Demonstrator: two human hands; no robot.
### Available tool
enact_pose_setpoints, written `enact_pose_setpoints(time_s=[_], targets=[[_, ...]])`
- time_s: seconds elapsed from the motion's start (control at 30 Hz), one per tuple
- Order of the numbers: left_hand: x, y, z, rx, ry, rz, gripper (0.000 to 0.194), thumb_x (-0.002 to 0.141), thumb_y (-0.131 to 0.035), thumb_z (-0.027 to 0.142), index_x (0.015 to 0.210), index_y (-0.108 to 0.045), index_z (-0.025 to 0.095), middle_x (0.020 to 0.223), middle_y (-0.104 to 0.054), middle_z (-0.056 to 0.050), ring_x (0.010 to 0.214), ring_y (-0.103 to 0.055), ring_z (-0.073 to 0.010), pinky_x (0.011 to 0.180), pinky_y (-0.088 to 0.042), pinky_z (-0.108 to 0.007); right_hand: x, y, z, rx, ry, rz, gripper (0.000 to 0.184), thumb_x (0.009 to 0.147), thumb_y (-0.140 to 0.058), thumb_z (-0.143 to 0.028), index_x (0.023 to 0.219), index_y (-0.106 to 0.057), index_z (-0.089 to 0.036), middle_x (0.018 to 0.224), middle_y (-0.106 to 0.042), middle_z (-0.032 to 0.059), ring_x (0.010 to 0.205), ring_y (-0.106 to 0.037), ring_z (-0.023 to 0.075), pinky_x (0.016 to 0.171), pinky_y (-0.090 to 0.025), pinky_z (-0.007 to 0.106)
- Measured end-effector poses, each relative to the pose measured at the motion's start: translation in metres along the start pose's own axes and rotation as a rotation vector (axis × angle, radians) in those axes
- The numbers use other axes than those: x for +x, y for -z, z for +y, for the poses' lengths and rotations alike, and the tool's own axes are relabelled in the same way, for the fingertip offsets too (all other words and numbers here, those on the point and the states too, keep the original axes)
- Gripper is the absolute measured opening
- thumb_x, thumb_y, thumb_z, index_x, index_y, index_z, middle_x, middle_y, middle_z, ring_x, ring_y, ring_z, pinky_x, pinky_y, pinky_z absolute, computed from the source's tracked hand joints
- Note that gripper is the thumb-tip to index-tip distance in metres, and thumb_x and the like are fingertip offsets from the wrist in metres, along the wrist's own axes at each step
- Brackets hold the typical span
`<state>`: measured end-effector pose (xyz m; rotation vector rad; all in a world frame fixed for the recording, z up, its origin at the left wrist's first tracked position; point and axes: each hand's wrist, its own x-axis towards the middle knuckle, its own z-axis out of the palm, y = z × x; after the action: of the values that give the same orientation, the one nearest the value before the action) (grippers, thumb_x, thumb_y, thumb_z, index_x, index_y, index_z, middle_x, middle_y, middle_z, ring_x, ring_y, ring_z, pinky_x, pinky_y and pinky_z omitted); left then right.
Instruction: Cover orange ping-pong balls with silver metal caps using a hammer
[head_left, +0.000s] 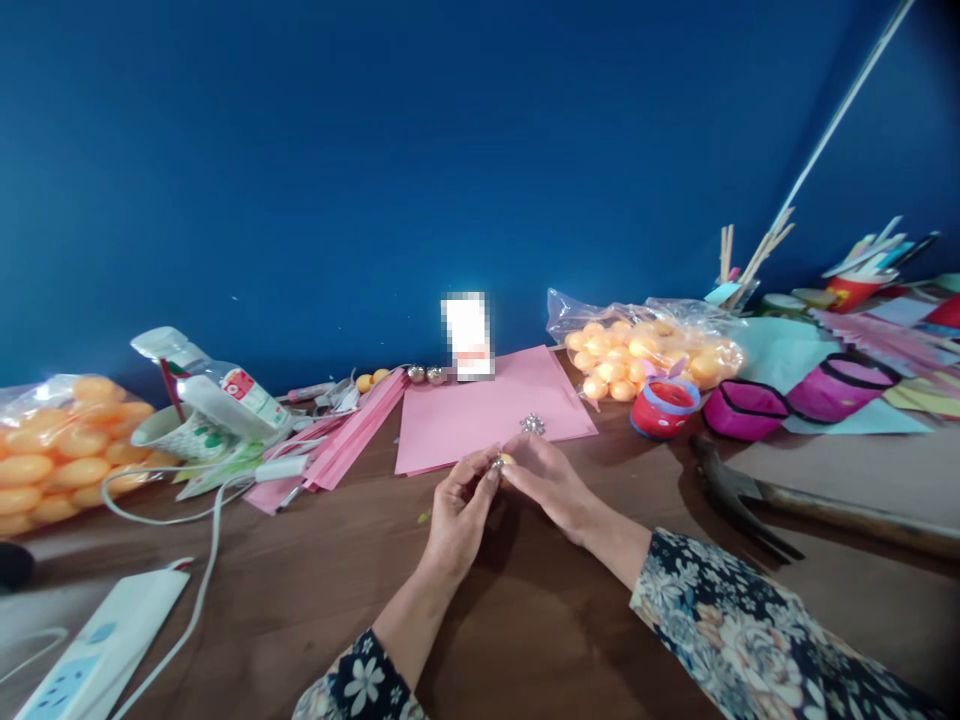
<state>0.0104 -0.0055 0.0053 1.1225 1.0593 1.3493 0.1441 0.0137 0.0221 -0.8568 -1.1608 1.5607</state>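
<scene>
Over the table's front part, my left hand (463, 510) and my right hand (553, 482) meet just before the pink paper sheets (450, 425). My right hand's fingers curl around a small orange ball (507, 472), mostly covered by them. Pinched between the left thumb and fingers, against that ball, is a tiny shiny silver piece (498, 463); its exact kind is too small to tell. A little pile of similar silver pieces (532, 425) lies on the pink paper beyond my right hand. Two silver studded-looking balls (426, 375) sit by the paper's far left corner.
A clear bag of orange balls (630, 350) lies behind a red tub (664, 408); another bag (75, 450) is far left. A claw hammer (750, 490) rests right of my arm. Left stand a bottle (251, 395), a white cable (214, 550) and a power strip (105, 640).
</scene>
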Motion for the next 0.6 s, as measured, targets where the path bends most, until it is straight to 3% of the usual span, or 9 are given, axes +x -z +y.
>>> enact_pose_setpoints(time_s=[0.27,0.6], targets=[[0.0002,-0.0006,0.0016,-0.126,0.054,0.015,0.037,0.070,-0.068,0.029,0.106,-0.064,0.019,0.106,-0.068,-0.007,0.099,-0.061,-0.0199,0.090,-0.046,-0.032,-0.0010,-0.0004,-0.0037,0.042,-0.026,-0.009,0.027,0.068,-0.069,-0.036,0.082,-0.052,-0.019,0.079,-0.060,-0.0001,0.074,-0.057,0.0130,0.069,-0.046,0.027],[-0.0002,-0.0013,0.0039,-0.081,0.031,-0.032,0.034,0.071,-0.068,0.027,0.103,-0.064,0.017,0.103,-0.068,-0.007,0.097,-0.061,-0.0198,0.090,-0.046,-0.032,0.0003,-0.0001,-0.0033,-0.003,-0.012,0.001,0.025,0.070,-0.067,-0.037,0.080,-0.054,-0.018,0.077,-0.061,0.0004,0.074,-0.058,0.0143,0.067,-0.047,0.028]])
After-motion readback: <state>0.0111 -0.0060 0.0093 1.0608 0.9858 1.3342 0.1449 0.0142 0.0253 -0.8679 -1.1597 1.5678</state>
